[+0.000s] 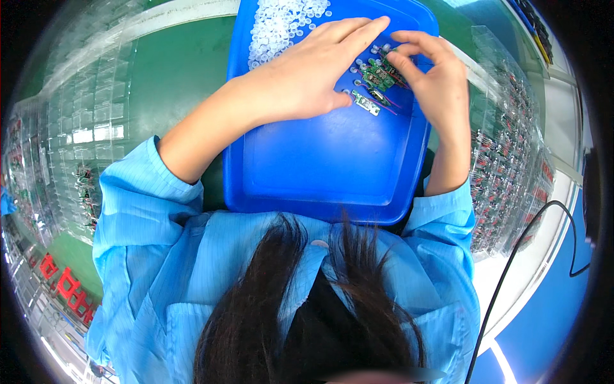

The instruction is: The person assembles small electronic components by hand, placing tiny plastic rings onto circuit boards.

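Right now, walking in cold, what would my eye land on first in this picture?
Probably the big blue tray, filling the middle of the view in front of the person. Next would come the heap of small translucent white pieces in its far left part. Then perhaps the little cluster of green circuit boards toward its far right, between the left grip and the right grip.

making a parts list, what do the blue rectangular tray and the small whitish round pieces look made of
Blue rectangular tray: probably plastic, smooth, glossy, given soft highlights and rounded corners. Small whitish round pieces: perhaps plastic or silicone, slightly shiny, since they look translucent.
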